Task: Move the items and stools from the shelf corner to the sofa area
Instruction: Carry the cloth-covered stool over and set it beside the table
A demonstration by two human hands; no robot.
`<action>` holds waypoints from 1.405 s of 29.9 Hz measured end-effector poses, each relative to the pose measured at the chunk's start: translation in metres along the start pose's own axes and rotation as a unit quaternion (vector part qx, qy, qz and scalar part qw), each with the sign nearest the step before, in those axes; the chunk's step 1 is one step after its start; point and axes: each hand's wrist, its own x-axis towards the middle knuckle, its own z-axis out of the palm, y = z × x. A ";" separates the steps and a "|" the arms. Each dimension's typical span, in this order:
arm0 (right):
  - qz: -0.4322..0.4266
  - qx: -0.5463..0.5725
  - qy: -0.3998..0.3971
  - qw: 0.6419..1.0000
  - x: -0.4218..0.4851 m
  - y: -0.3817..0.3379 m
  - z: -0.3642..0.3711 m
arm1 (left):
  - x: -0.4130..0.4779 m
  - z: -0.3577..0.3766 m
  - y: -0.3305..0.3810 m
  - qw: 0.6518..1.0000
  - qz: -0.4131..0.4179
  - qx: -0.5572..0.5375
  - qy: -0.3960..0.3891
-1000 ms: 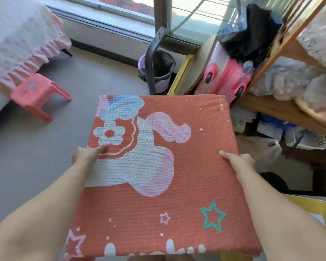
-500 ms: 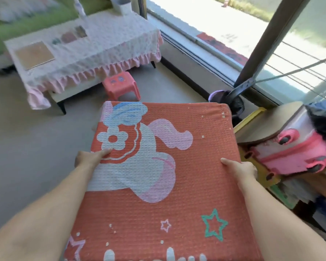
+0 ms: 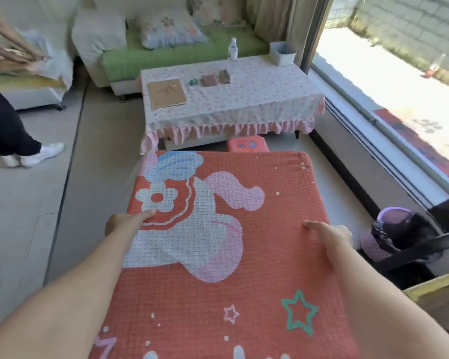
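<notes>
I carry a large flat orange cushion with a cartoon print and stars, held level in front of me. My left hand grips its left edge, thumb on top. At the right edge my right hand grips it the same way. Just beyond the cushion's far edge a small pink stool stands on the floor, partly hidden by it. The green sofa with pillows lies farther ahead, behind the low table.
The table has a frilled floral cloth with a book, small boxes, a bottle and a bin on it. Another person stands at the left, bending over a white seat. A purple basket and window rail run along the right.
The view has swung left from the shelf corner toward the sofa and table. Both hands keep the same hold on the cushion. The pink stool is nearer.
</notes>
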 end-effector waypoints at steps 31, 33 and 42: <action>-0.199 -0.138 -0.152 0.958 -0.009 -0.365 0.337 | 0.237 -0.166 0.091 0.962 -0.131 -0.185 0.150; -0.196 -0.147 -0.151 0.958 -0.022 -0.372 0.357 | 0.254 -0.183 0.092 0.962 -0.135 -0.184 0.147; -0.192 -0.147 -0.152 0.958 -0.068 -0.406 0.444 | 0.329 -0.263 0.103 0.966 -0.129 -0.163 0.156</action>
